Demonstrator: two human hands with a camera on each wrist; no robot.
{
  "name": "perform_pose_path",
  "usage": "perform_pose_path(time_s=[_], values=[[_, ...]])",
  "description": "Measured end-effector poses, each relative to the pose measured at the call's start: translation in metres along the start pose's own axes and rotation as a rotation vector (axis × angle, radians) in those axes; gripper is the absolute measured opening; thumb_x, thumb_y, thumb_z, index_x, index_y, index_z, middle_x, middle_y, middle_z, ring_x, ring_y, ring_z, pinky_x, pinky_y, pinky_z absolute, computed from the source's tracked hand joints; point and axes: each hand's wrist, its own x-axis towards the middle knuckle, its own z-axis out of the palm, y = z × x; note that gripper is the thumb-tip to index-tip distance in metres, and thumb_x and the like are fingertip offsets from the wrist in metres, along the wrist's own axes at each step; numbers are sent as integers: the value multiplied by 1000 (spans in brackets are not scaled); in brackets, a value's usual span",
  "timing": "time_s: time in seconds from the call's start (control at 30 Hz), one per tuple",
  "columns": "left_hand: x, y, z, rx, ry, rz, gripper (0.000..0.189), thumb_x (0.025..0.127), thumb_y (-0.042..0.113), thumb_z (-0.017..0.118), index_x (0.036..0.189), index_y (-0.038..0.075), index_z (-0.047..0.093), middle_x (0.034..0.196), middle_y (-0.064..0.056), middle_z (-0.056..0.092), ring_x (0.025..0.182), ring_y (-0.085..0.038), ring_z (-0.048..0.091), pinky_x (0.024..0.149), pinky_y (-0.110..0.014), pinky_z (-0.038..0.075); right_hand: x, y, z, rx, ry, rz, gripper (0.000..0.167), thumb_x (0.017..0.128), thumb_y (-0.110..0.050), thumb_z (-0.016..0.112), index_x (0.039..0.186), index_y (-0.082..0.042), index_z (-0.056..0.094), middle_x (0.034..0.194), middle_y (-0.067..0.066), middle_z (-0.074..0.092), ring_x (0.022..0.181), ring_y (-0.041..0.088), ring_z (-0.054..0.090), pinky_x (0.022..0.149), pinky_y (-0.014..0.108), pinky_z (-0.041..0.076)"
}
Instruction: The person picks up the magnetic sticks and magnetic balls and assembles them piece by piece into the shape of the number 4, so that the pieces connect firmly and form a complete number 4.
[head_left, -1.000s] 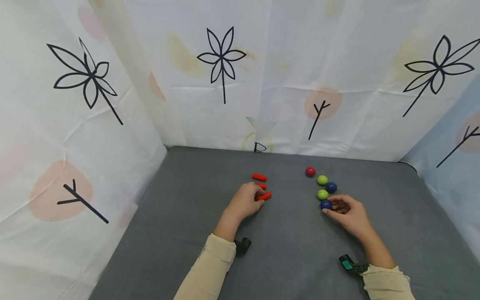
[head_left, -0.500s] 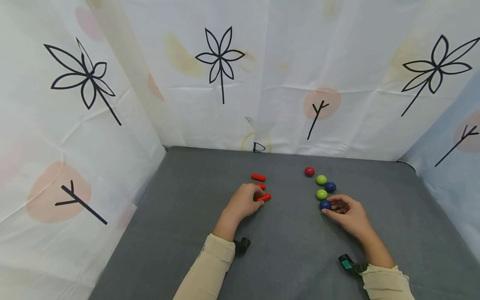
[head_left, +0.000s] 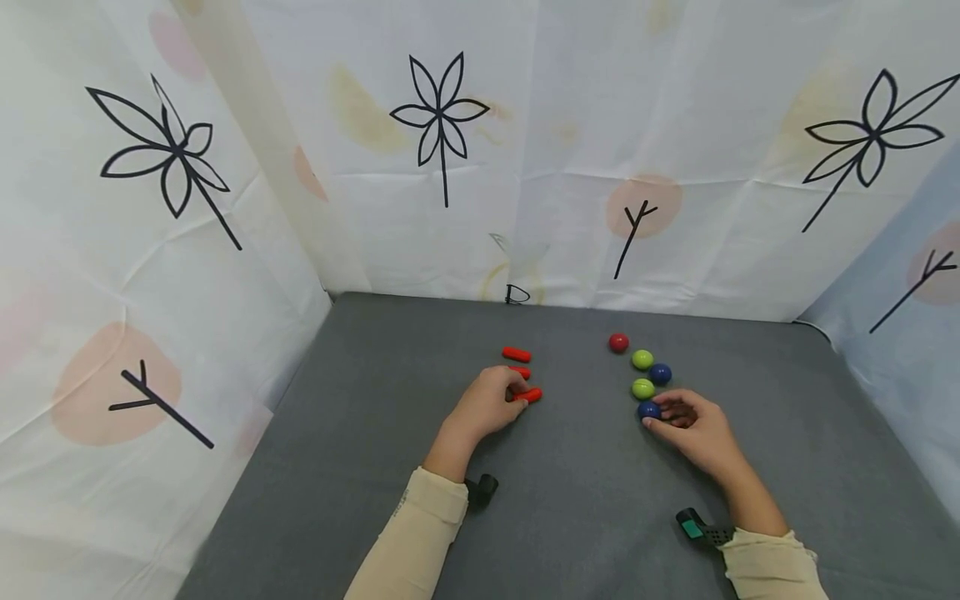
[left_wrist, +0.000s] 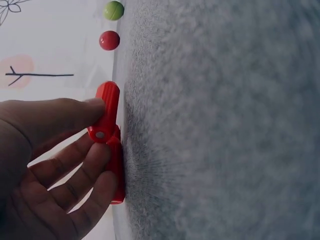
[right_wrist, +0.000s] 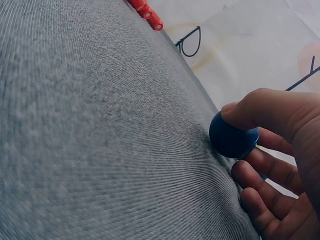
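My left hand pinches a short red rod between thumb and fingers. In the left wrist view this red rod is ribbed, with a pale round dot on its end. Two more red rods lie just beyond, the farthest rod fully visible and the middle rod partly hidden by the hand. On the right, my right hand holds a dark blue ball between thumb and fingers. The right wrist view shows the thumb on top of this blue ball, close over the cloth.
Past the right hand, a green ball, a second blue ball, another green ball and a red ball lie in a staggered line. The grey cloth-covered table meets a patterned white curtain at the back.
Both hands stay in place with the rod and the ball. The near red rod has turned slightly in the left fingers; the whole head view has shifted a little.
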Motion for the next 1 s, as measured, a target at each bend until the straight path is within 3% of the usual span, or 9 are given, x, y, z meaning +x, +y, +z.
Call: perform_pose_path(time_s=[0.37, 0.7, 1.0], values=[[-3, 0, -5, -37, -18, 20, 15, 100, 12, 75, 114, 13, 79, 125, 1, 74, 87, -12, 61, 78, -29, 53, 0, 0, 1, -7, -5, -9, 30, 90, -12, 85, 115, -2, 72, 102, 14, 71, 84, 0, 61, 71, 15, 51], [-9, 1, -10, -49, -29, 45, 15, 101, 13, 74, 115, 14, 78, 122, 0, 73, 92, -13, 61, 83, -30, 53, -2, -5, 2, 0, 9, -32, 30, 90, -9, 85, 115, -2, 71, 106, 15, 72, 87, 6, 63, 71, 15, 51], [-12, 7, -9, -56, -55, 56, 13, 101, 16, 75, 113, 16, 78, 115, 4, 73, 88, -11, 60, 80, -28, 53, -3, -16, 5, 30, 9, -66, 31, 90, -8, 85, 117, -2, 71, 112, 16, 71, 90, 2, 65, 72, 15, 52]])
